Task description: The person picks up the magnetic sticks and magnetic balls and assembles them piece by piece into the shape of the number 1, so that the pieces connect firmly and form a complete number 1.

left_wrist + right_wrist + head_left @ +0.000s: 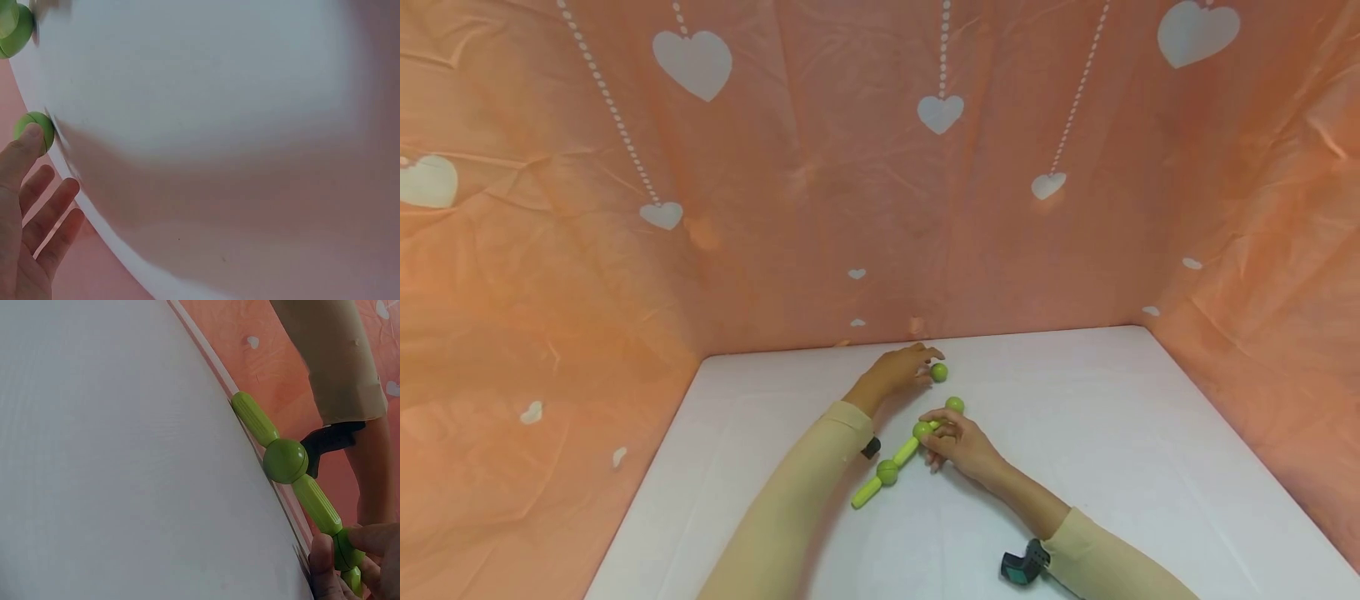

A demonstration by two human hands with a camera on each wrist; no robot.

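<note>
A chain of light green ribbed rods joined by darker green balls (887, 472) lies diagonally on the white table. My right hand (964, 446) pinches one ball of this chain between thumb and fingers; in the right wrist view that ball (345, 549) sits partly behind the fingertips. Another ball (955, 404) shows at the chain's far end. Farther back is a loose green ball (939, 372). My left hand (902, 369) reaches over beside it with fingers spread and loosely bent. One digit overlaps this ball (42, 128) in the left wrist view; whether it touches is unclear.
The white table (1075, 400) extends around both hands. Behind it hangs an orange sheet (820, 208) with white hearts, which also covers both sides. A dark device (1024, 563) is strapped at the right wrist; another (871, 447) sits under the left wrist, close to the chain.
</note>
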